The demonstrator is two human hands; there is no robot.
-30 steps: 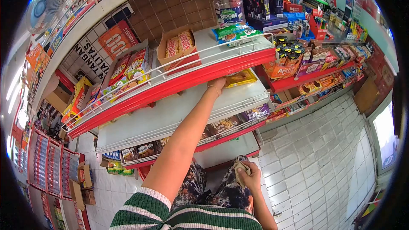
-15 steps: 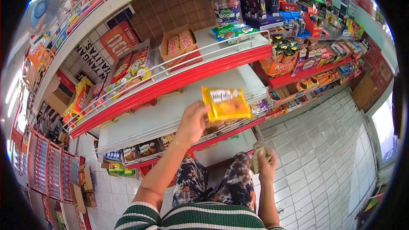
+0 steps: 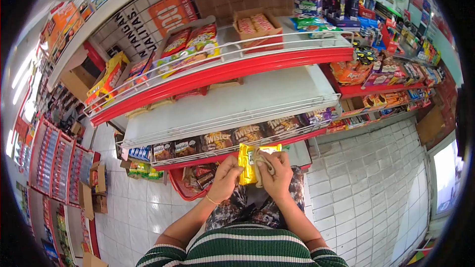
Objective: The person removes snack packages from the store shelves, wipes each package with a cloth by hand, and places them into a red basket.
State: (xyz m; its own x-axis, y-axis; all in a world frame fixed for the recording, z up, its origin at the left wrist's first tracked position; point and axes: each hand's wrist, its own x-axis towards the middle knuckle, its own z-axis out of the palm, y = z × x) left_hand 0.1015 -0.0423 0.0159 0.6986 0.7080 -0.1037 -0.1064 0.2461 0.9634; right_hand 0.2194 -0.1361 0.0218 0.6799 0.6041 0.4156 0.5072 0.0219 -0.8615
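Observation:
My left hand (image 3: 228,177) pinches the left edge of a yellow wafer packet (image 3: 245,164) in front of my lap. My right hand (image 3: 277,174) grips a beige cloth (image 3: 263,164) and presses it against the front of the packet. The cloth and my right fingers cover much of the packet's face. Just beyond my hands runs the lower shelf with Twister packs (image 3: 218,140) and dark Wafello packs (image 3: 186,147) behind a wire rail.
A red basket (image 3: 179,186) holding several packets stands on the floor left of my legs. Above sits the white middle shelf (image 3: 222,111), and the top shelf carries a box of red-and-yellow packs (image 3: 257,27). White floor tiles (image 3: 366,183) extend to the right.
My left hand has brought the packet down and closer to my body. My right hand has moved up and left from my side, laying the cloth on it. The view has shifted left.

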